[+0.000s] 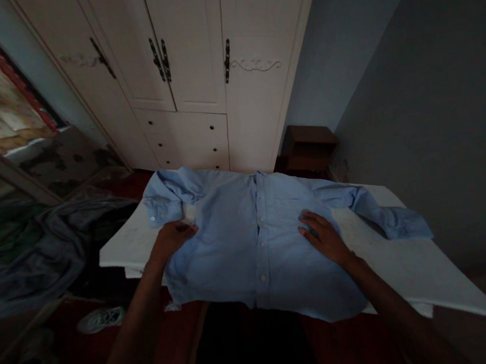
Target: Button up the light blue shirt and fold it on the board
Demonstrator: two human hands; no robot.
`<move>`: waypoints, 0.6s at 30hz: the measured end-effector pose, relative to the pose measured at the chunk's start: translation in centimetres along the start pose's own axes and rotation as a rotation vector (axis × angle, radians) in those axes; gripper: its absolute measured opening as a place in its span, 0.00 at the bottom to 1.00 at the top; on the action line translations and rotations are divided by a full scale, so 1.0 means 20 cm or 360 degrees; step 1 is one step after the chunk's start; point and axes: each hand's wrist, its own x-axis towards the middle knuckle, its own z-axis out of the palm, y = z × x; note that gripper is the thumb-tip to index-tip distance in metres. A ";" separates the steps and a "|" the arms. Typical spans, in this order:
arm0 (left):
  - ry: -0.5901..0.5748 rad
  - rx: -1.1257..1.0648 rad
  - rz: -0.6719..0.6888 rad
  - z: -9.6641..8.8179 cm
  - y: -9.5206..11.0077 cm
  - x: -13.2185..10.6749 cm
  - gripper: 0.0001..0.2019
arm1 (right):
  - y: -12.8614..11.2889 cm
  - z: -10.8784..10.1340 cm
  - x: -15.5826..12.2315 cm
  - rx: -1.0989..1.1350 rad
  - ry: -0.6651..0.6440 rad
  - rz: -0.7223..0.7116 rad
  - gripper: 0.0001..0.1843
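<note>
A light blue button-up shirt (232,232) lies spread, front side up, across a white table (417,266). Its sleeves reach out to both sides, and the hem hangs at the near edge. At the shirt's left side edge, below the cuff, my left hand (173,239) has its fingers closed on the fabric. On the right front panel, under the chest pocket, rests my right hand (323,236), fingers stretched out and slightly apart against the cloth.
Behind the table stands a white wardrobe (192,80) with dark handles and drawers. A small brown cabinet (310,145) is by the right wall. Heaped dark cloth (49,251) lies at left, with a light shoe (101,320) on the red floor.
</note>
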 end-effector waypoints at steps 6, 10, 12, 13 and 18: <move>0.0289 -0.0205 -0.0188 -0.08 -0.04 -0.09 0.22 | -0.02 -0.01 0.01 -0.0010 -0.0014 0.0016 0.24; 0.0367 -0.0289 -0.0330 -0.10 -0.03 -0.21 0.25 | -0.03 -0.01 0.01 -0.0016 -0.0002 0.0050 0.24; 0.0333 -0.0480 -0.0301 -0.09 -0.03 -0.28 0.26 | -0.03 -0.01 0.01 -0.0011 0.0003 0.0044 0.24; 0.0301 -0.0592 -0.0288 -0.08 -0.04 -0.31 0.27 | -0.03 -0.01 0.01 -0.0011 0.0005 0.0039 0.24; 0.0150 -0.0819 -0.0341 -0.07 -0.12 -0.46 0.28 | -0.03 -0.01 0.01 -0.0026 -0.0009 0.0042 0.24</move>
